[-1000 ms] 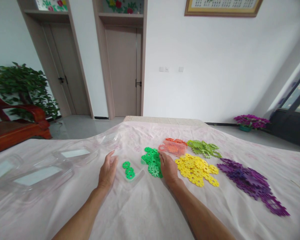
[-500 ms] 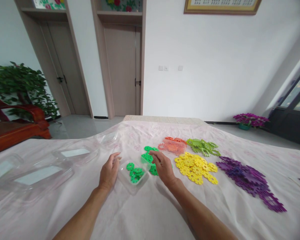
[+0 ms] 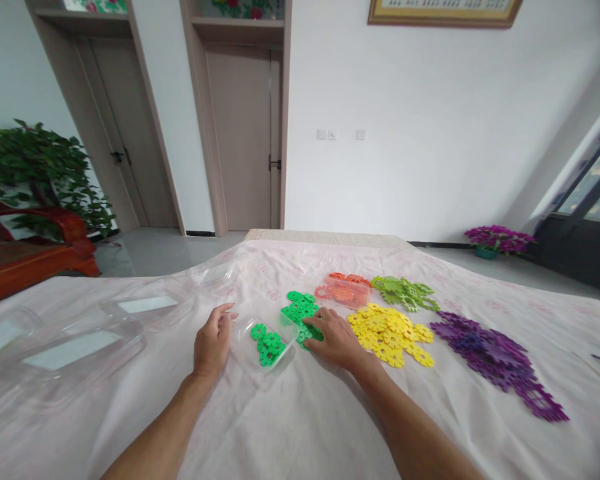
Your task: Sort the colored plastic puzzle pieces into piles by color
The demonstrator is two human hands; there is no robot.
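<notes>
A clear plastic box (image 3: 249, 358) with several green notched discs (image 3: 270, 344) in it stands before me. My left hand (image 3: 215, 341) rests along its left side, fingers stretched toward the rim and holding nothing visible. On the box's right lies a pile of green notched discs (image 3: 299, 308). My right hand (image 3: 336, 337) is low over the right edge of this pile, thumb and fingers apart, its fingertips at the discs. Whether any disc lies under the fingers is hidden.
Yellow discs (image 3: 391, 333) lie right of my right hand, with purple pieces (image 3: 490, 353) farther right. Behind are a box of orange pieces (image 3: 347, 293) and lime-green pieces (image 3: 404, 292). Clear plastic containers (image 3: 80, 350) cover the left side of the cloth (image 3: 280, 427).
My right hand has moved from beside the box's right rim down and slightly right onto the green pile, its fingers spreading. My left hand stays beside the box.
</notes>
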